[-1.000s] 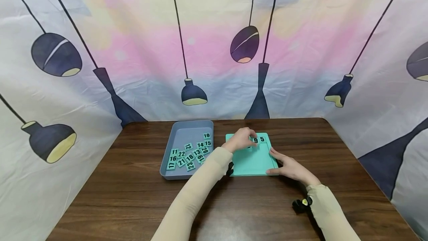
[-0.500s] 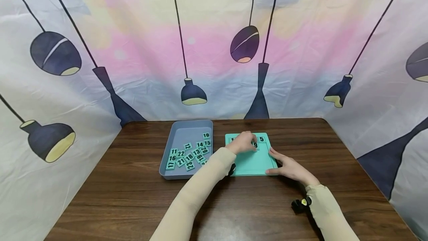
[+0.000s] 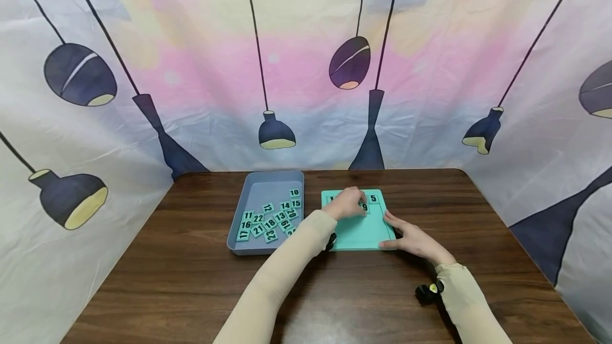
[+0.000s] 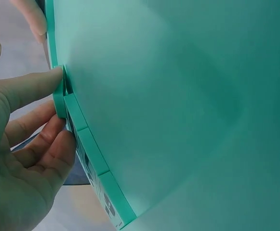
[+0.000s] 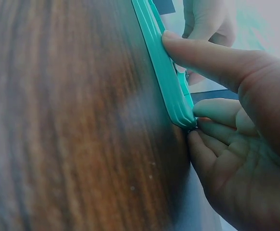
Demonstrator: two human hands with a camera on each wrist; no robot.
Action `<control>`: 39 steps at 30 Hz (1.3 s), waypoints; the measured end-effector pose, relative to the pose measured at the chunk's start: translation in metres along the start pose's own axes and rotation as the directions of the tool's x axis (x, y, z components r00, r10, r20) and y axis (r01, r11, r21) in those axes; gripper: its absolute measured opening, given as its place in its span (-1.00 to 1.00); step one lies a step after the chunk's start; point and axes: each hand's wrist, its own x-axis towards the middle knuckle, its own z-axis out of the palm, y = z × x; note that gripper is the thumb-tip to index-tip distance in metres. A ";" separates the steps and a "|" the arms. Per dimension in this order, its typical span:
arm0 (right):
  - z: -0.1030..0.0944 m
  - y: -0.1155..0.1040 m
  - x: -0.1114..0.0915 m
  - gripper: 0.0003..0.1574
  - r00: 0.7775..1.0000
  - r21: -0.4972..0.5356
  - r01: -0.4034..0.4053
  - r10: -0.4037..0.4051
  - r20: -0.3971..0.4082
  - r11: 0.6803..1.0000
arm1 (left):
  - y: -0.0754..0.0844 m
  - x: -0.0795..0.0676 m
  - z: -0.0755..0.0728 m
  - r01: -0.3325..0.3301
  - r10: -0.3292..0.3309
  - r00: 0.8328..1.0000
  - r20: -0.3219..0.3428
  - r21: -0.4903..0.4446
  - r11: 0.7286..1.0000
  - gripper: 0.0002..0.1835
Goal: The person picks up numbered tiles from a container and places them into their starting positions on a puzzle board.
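Indeed, the board point(image 3: 360, 235) lies below the left hand point(image 3: 345, 203) (right hand point(image 3: 415, 238) alongside).

2 arms point(image 3: 274, 285) extended forward; left hand point(image 3: 346, 203) pinching, fingers point(image 4: 60, 150) curled; right hand point(image 3: 417, 239) spread, thumb point(image 5: 212, 57) apart.

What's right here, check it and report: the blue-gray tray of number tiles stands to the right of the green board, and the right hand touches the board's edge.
The side is wrong: the head view shows the blue-gray tray of number tiles to the left of the green board. The right hand does touch the board's edge.
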 end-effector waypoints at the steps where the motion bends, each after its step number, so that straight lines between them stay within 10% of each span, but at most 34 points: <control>1: 0.000 0.000 0.000 0.25 1.000 0.000 0.001 -0.001 0.000 1.000 | 0.000 0.000 0.000 0.000 0.000 1.000 -0.002 0.001 1.000 -0.62; 28: 0.002 0.000 -0.002 0.24 1.000 0.015 0.011 -0.011 0.002 1.000 | -0.001 0.002 -0.005 0.008 -0.008 1.000 0.012 0.013 1.000 -0.61; 39: 0.004 -0.001 0.000 0.24 1.000 0.013 0.000 -0.001 0.006 1.000 | -0.003 0.001 -0.037 -0.012 0.012 1.000 -0.017 -0.043 0.999 -0.57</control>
